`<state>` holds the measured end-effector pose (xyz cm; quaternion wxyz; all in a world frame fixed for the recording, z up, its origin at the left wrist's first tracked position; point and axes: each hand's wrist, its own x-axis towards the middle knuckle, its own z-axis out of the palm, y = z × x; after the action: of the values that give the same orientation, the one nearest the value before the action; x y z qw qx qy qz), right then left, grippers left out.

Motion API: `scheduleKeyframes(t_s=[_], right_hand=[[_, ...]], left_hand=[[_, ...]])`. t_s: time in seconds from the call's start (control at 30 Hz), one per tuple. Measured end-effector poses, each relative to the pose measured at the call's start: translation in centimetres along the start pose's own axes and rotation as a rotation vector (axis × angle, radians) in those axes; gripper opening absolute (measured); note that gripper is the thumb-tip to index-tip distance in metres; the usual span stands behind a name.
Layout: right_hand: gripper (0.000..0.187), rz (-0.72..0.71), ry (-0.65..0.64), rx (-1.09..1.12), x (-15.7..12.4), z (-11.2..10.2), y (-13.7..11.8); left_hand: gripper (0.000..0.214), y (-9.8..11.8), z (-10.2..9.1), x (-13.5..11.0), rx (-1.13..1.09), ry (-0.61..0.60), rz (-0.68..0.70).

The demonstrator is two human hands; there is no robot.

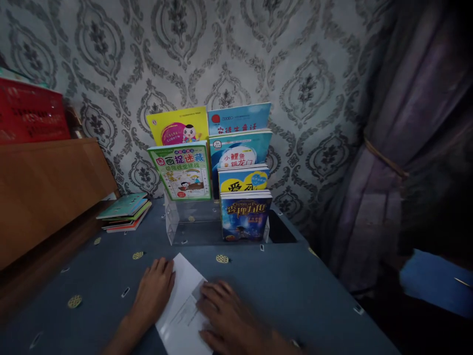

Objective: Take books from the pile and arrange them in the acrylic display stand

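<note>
A white sheet of paper (183, 301) lies on the blue-grey table top (281, 286) close to me. My left hand (153, 291) rests flat on its left edge, fingers stretched forward. My right hand (225, 315) lies flat on the paper's right part, fingers spread toward the left. Neither hand grips anything. Behind the paper stands a clear acrylic rack (177, 224) that holds several children's books upright in tiers, among them a green-framed book (183, 170) and a dark blue starry book (246, 215).
A flat stack of thin books (125, 212) lies at the back left of the table. A wooden board (44, 192) rises on the left with a red box (31, 111) on top. Patterned wallpaper is behind, a dark curtain (399, 148) at the right.
</note>
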<state>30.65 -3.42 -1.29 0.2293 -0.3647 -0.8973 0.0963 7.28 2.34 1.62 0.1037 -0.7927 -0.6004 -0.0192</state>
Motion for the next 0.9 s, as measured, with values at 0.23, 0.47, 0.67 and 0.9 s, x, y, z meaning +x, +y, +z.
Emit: scheduleKeyframes(t_s=[0.23, 0.47, 0.67, 0.9], right_hand=[[0.033, 0.110, 0.023, -0.120, -0.7, -1.4, 0.9], [0.031, 0.127, 0.022, -0.156, -0.9, -1.3, 1.0], [0.040, 0.110, -0.048, -0.197, -1.2, -0.8, 0.8], [0.041, 0.136, -0.090, -0.174, -2.6, -2.0, 5.3]], left_hand=[[0.033, 1.3, -1.8, -0.2, -0.156, -0.124, -0.028], [0.035, 2.0, -0.4, -0.9, -0.182, -0.064, 0.056], [0.038, 1.8, 0.9, -0.9, -0.206, 0.061, 0.173], [0.039, 3.8, 0.2, -1.9, -0.168, 0.012, 0.278]])
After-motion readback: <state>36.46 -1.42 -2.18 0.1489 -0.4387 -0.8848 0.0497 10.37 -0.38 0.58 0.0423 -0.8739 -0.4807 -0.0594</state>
